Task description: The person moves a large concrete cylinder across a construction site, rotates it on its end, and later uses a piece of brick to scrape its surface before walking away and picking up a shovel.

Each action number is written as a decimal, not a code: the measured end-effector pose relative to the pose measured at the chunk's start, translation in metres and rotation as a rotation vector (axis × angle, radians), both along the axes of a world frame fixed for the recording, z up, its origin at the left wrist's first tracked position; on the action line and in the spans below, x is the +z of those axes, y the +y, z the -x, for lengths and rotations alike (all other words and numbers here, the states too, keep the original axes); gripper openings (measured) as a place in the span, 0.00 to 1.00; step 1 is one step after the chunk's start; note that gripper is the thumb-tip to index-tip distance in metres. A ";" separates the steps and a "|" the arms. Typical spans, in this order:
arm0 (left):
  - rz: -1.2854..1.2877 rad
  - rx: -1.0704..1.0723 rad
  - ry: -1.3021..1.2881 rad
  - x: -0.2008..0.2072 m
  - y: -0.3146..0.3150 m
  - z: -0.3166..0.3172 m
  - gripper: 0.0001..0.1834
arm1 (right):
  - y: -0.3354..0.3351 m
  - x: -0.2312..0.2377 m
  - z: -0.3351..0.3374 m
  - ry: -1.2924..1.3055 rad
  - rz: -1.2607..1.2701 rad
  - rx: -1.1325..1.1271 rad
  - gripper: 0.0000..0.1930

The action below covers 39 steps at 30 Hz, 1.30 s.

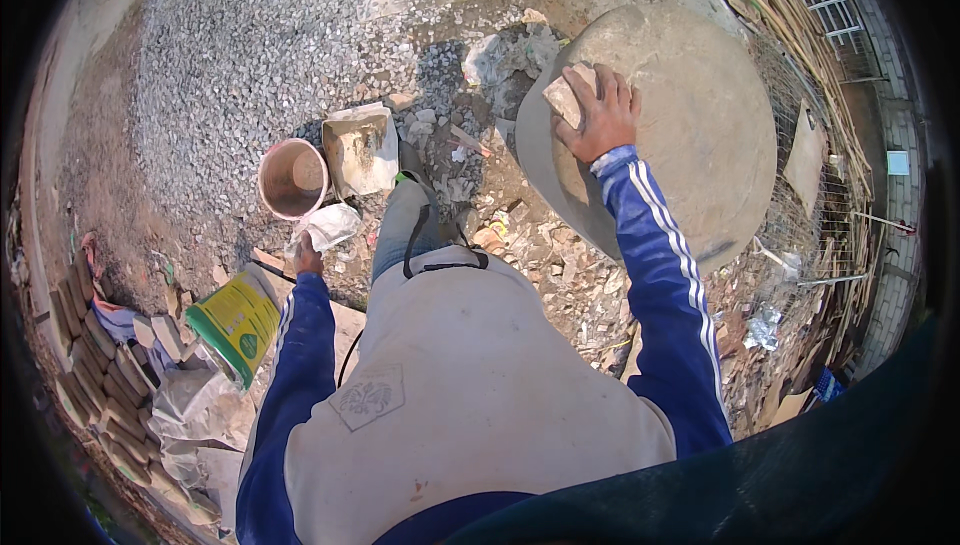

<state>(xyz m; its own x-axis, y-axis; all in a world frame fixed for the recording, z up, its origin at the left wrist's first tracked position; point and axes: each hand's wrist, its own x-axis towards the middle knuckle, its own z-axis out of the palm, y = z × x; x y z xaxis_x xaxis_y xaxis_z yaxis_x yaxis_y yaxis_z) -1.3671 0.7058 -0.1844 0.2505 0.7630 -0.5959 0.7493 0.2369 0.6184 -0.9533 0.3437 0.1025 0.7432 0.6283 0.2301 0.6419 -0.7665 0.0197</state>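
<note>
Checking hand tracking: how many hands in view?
2: right hand gripping a pale block, upper right of centre; left hand at a whitish object just below the pinkish bucket, left of centre.

The bucket stands left of the block, beside the container, gravel beyond.

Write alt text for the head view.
A right hand grips a tan block at the edge of a large round grey form; the left hand is at a whitish object beside a bucket. Gravel and rubble lie around.
</note>
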 end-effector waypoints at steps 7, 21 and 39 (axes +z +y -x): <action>0.135 -0.199 0.332 -0.074 0.013 0.062 0.27 | -0.004 0.065 0.014 0.034 -0.630 -0.045 0.34; -0.581 -0.934 -0.130 -0.050 -0.001 -0.074 0.22 | -0.076 -0.003 0.102 0.041 -0.109 -0.181 0.36; 0.220 -0.752 -0.488 0.165 -0.191 -0.307 0.32 | -0.150 0.098 0.175 -0.650 -0.771 -0.327 0.37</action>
<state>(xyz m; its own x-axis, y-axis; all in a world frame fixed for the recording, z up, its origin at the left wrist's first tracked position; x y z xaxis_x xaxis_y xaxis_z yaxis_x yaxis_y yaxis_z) -1.0603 0.5148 -0.0196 0.8960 0.1797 -0.4060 0.4215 -0.0567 0.9051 -1.1286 0.1935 0.2010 0.4402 -0.0655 0.8955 0.4432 -0.8515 -0.2802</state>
